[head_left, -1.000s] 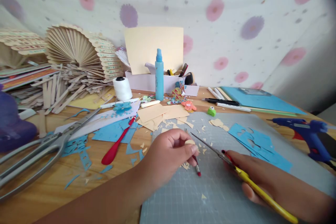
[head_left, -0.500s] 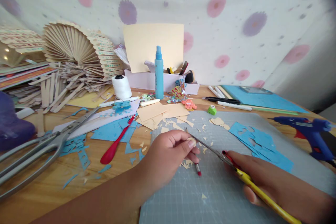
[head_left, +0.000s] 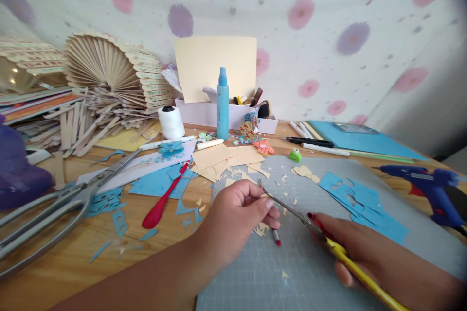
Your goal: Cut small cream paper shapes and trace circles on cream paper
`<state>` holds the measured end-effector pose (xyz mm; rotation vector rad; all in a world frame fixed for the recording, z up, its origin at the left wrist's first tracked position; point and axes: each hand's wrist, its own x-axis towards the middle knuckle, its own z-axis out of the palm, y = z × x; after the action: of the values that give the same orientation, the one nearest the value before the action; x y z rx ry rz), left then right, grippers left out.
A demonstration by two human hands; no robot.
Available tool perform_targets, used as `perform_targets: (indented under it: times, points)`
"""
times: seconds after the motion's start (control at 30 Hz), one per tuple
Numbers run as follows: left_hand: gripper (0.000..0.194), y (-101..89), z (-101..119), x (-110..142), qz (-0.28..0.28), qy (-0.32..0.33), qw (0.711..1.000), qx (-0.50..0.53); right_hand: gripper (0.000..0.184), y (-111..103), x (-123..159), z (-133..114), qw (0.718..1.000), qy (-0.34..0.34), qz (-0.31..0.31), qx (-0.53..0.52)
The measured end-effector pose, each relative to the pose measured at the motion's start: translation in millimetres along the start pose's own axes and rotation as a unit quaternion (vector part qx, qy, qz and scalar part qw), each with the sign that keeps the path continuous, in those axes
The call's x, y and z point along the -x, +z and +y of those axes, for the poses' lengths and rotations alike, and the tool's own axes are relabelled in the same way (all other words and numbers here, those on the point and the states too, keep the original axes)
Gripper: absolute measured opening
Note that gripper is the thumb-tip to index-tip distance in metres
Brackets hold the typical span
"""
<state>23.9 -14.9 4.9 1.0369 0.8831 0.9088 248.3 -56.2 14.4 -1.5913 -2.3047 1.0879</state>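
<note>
My left hand (head_left: 237, 218) is closed, thumb and fingers pinching a small cream paper piece (head_left: 265, 196), mostly hidden. Against those fingertips lies the thin metal end of a long-nosed tool (head_left: 292, 211) with a yellow handle. My right hand (head_left: 375, 252) is wrapped round that handle; the tool's exact kind is unclear. Below my left fingers shows a silver and red end, like a pencil eraser (head_left: 277, 239); whether I hold it is hidden. Both hands are over the grey cutting mat (head_left: 248, 282), where cream paper scraps (head_left: 261, 229) lie.
Blue cut paper (head_left: 361, 201) and a blue glue gun (head_left: 423, 180) lie right. Large metal shears (head_left: 78, 199) and a red spatula-like tool (head_left: 160, 211) are left. Behind stand a blue spray bottle (head_left: 223, 107), a thread spool (head_left: 171, 122) and a green punch (head_left: 295, 155).
The whole view has shifted slightly, with the scene sitting a little lower. Both hands keep nearly the same pose, the tool still at my left fingertips.
</note>
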Motion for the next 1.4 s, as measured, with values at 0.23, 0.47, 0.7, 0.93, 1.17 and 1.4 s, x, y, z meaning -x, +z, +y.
perform_targets:
  times: [0.23, 0.47, 0.7, 0.93, 1.17, 1.4]
  points:
    - [0.014, 0.1, -0.9, -0.4, -0.005, -0.009, 1.0, -0.004, 0.022, -0.1, -1.4, 0.3, 1.0, 0.004, -0.01, 0.024]
    - [0.015, 0.0, 0.7, 1.1, -0.008, -0.014, 1.0, -0.006, 0.034, -2.1, -0.6, -1.9, 1.0, -0.002, -0.011, 0.018]
    - [0.014, -1.2, 1.4, 0.5, -0.014, -0.006, 1.0, -0.019, 0.027, -2.0, -5.8, -4.7, 1.0, 0.01, 0.011, 0.004]
    - [0.011, -3.2, 1.6, -0.1, -0.022, 0.043, 0.998, -0.051, 0.011, -8.5, -2.5, -12.4, 0.998, 0.028, 0.047, 0.014]
    - [0.008, -3.1, 0.1, -3.0, 0.0, 0.019, 0.999, -0.033, 0.018, -7.7, -1.3, -6.2, 0.999, 0.024, 0.028, 0.038]
    - [0.013, -1.3, 3.8, 1.6, -0.008, 0.026, 1.0, -0.008, 0.015, -7.7, 3.5, -16.0, 0.998, 0.033, 0.035, 0.028]
